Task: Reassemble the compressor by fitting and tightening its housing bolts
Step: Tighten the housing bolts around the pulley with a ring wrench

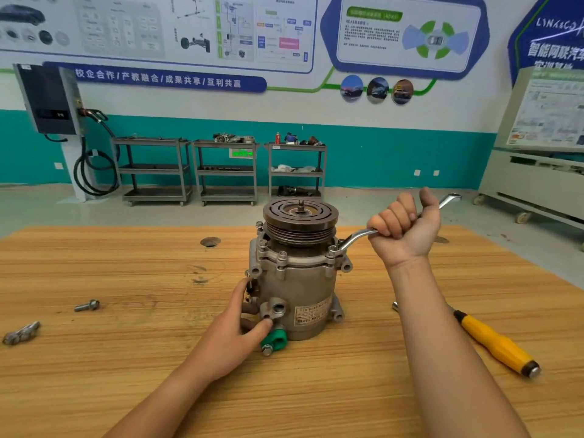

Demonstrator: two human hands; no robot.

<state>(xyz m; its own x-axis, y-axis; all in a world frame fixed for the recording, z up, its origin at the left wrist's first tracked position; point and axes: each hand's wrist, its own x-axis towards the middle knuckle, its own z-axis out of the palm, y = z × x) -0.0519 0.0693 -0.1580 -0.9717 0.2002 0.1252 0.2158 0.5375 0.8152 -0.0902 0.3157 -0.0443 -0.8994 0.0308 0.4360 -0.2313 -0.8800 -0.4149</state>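
A grey compressor [300,279] stands upright on the wooden table [126,358], its grooved pulley [300,216] on top. Several bolts sit in the housing flange; one [282,256] faces me at the front. My right hand [404,230] grips a silver ring wrench [354,239] by its shaft. The wrench's ring end sits over the bolt on the flange's right side [332,250]. My left hand [240,324] holds the compressor's lower left side, thumb by the port fitting and a green cap [275,339].
A loose bolt [87,306] and a metal bracket [20,334] lie at the table's left. A yellow-handled screwdriver [493,341] lies on the right, behind my right forearm. A round hole [210,241] is in the tabletop behind the compressor. Shelf carts stand by the far wall.
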